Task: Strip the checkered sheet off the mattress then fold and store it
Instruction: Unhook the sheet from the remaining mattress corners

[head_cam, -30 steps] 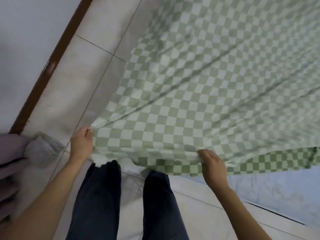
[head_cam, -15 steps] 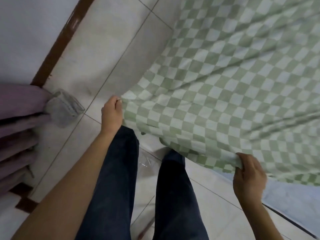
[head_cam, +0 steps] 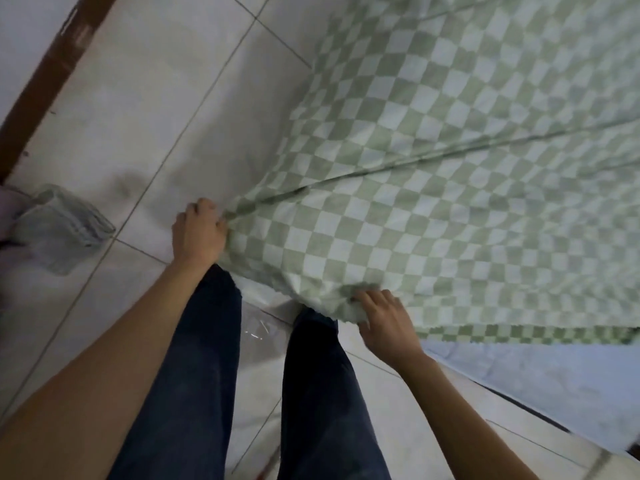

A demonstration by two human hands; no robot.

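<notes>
The green-and-white checkered sheet [head_cam: 433, 188] spreads from my hands out over the tiled floor and up to the right, stretched with long creases. My left hand [head_cam: 199, 233] grips the sheet's near left corner. My right hand [head_cam: 384, 322] grips a bunched part of the near edge, close to my right leg. The pale blue mattress [head_cam: 540, 379] shows bare at the lower right, beneath the sheet's hanging edge. The far end of the sheet runs out of view.
I stand on light floor tiles [head_cam: 145, 109], my dark trouser legs [head_cam: 194, 393] below my hands. A folded grey cloth [head_cam: 59, 226] lies on the floor at the left. A brown skirting strip [head_cam: 52, 74] runs along the white wall.
My hands have drawn closer together along the sheet's near edge; the right hand moved left and now bunches the cloth. The sheet has pulled further off, showing more bare mattress.
</notes>
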